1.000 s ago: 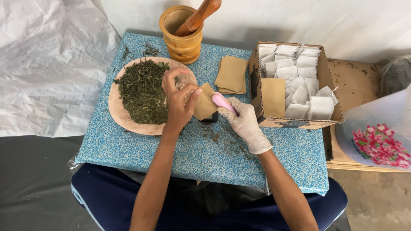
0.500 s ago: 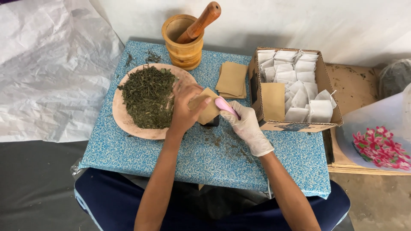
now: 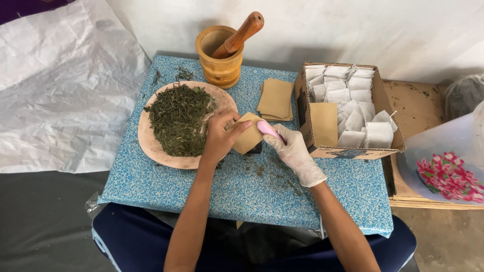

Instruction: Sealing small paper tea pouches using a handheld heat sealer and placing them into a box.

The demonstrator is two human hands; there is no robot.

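Landmark: round plate [image 3: 151, 146], pinkish, on a blue speckled worktop [image 3: 242, 196].

- Dried green herbs [image 3: 179, 118]: heaped on the plate, covering most of its middle; a few stray bits lie on the worktop beyond the plate's far edge.
- Left hand [image 3: 219, 136]: bare, at the plate's right rim, fingers curled and pinching a small brown paper pouch [image 3: 247, 138].
- Brown paper pouch: held just off the plate's right edge, tilted, above a dark object that is mostly hidden.
- Right hand [image 3: 292, 151]: in a white glove, right of the plate beyond the pouch, closed around a pink scoop [image 3: 269, 130] whose end meets the pouch.
- Wooden mortar [image 3: 218, 58]: beyond the plate's far right side, a wooden pestle [image 3: 239, 34] leaning in it.
- Stack of brown pouches [image 3: 276, 99]: flat on the worktop, right of the plate, past the hands.
- Cardboard box [image 3: 348, 148]: farthest right of the plate, holding white filter bags [image 3: 353, 108] and one brown pouch.
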